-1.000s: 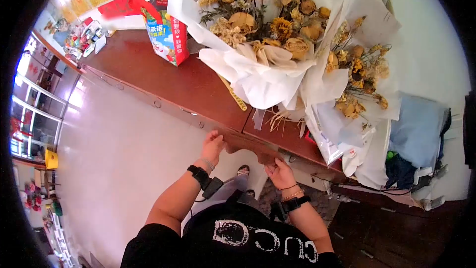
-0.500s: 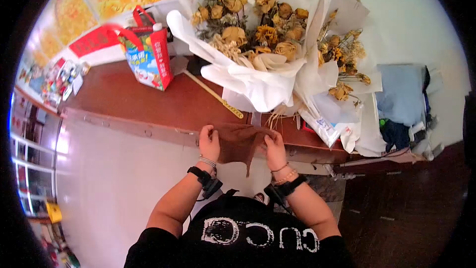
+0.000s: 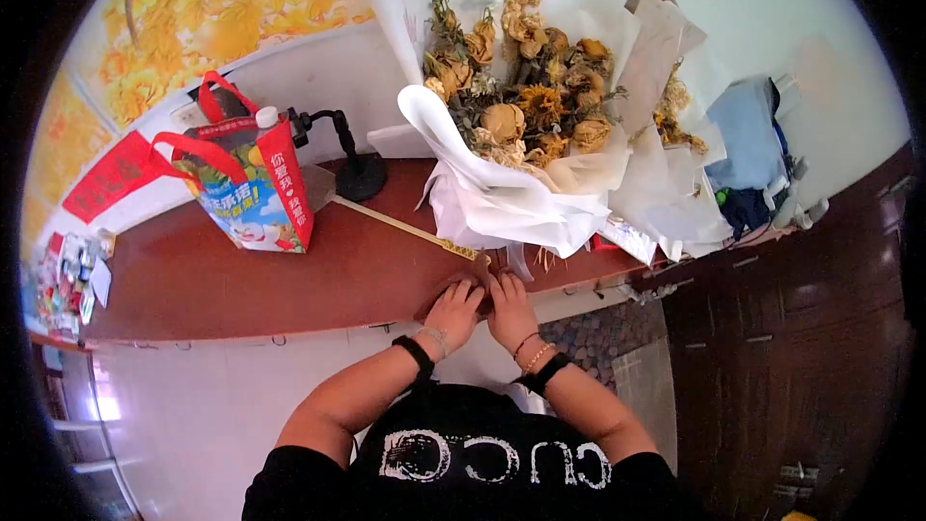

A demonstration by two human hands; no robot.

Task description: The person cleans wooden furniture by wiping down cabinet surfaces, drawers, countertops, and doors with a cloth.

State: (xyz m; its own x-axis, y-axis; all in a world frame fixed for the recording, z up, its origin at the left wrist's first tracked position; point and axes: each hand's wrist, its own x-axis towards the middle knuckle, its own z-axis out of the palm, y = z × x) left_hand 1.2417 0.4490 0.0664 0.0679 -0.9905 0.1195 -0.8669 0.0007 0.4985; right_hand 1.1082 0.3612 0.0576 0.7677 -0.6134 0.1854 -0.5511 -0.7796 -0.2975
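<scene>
A thin brown cloth [image 3: 484, 268] lies bunched at the front edge of the reddish-brown tabletop, mostly hidden under my fingers. My left hand [image 3: 453, 316] has its fingers curled down onto the cloth from the left. Close beside it, my right hand [image 3: 512, 313] grips the cloth from the right, the fingertips of both hands nearly meeting. Just beyond the cloth is the patterned end of a long yellow stick [image 3: 405, 232]. White wrapping paper around dried flowers [image 3: 540, 116] rises behind my hands.
A red and blue carry bag [image 3: 253, 195] stands on the tabletop [image 3: 183, 280] at the left. Behind it is a black stand [image 3: 359, 174] with a round base. Folded blue fabric [image 3: 748, 140] lies at the right. A dark wooden cabinet [image 3: 772, 367] is at the lower right.
The cloth was stretched between my hands in front of the table edge. Now it is bunched on the tabletop, and my hands have come together over it. The view has shifted too.
</scene>
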